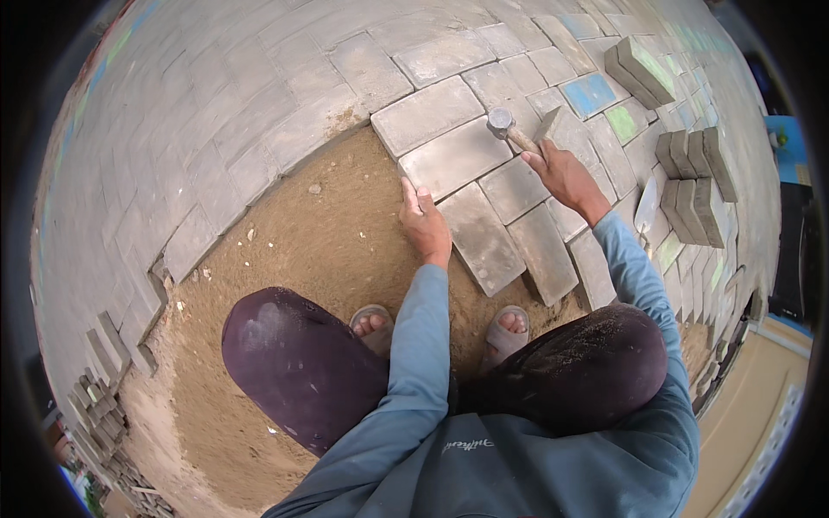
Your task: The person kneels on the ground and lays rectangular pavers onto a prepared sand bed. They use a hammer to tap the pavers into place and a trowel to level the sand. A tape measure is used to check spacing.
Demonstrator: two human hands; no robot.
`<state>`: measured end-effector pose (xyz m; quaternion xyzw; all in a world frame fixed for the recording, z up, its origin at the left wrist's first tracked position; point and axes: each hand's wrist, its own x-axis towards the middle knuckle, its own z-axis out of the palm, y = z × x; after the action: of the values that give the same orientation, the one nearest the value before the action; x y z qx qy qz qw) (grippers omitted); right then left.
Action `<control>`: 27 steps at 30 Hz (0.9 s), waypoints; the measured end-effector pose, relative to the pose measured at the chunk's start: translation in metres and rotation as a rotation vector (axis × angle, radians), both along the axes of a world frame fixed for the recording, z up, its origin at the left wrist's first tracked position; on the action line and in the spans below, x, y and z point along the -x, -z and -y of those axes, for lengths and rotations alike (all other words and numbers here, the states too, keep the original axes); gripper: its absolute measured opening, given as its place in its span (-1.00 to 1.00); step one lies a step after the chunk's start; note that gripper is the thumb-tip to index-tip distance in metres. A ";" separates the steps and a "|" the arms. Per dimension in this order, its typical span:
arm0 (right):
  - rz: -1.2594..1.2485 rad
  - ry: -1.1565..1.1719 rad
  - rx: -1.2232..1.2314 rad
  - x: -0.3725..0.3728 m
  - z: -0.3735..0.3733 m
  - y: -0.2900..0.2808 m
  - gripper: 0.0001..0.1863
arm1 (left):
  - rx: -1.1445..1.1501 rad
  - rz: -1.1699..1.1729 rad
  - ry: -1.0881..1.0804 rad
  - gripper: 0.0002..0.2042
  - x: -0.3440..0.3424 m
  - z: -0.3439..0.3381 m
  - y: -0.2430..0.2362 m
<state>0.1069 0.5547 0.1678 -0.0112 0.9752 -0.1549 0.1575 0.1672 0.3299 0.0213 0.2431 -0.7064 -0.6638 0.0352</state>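
My right hand (pixel 566 177) is closed around the wooden handle of a hammer (pixel 501 123), whose metal head is over the pavers. My left hand (pixel 425 226) has its thumb and fingers at the near left corner of a pale grey paving block (pixel 455 158), gripping that corner where it borders the sand. Another large block (pixel 427 115) lies directly beyond it. Nearer to me, a block (pixel 481 237) and a second block (pixel 544 253) lie side by side. Part of a loose block (pixel 567 134) shows behind my right hand.
Bare sand (pixel 302 224) with small stones spreads around my sandalled feet. Laid paving (pixel 259 104) borders it on the left and far side. Blocks stand stacked (pixel 695 207) at the right, near a trowel (pixel 646 205). Another pair (pixel 639 73) is farther back; more blocks (pixel 99 414) are piled lower left.
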 end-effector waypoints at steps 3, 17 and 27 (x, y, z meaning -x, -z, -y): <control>-0.138 0.095 0.150 -0.020 0.025 0.003 -0.46 | -0.043 -0.016 0.002 -0.43 0.004 -0.005 -0.001; -0.154 0.180 0.029 -0.020 -0.005 0.048 -0.35 | -0.102 -0.015 0.014 -0.45 0.003 -0.003 0.000; 0.135 -0.379 -0.138 0.022 0.090 -0.066 -0.62 | -0.169 0.053 -0.044 -0.50 -0.013 0.004 0.003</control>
<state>0.0849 0.4643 0.2338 -0.1730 0.9513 -0.0558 0.2490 0.1804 0.3254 0.0181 0.2780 -0.6431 -0.7135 0.0105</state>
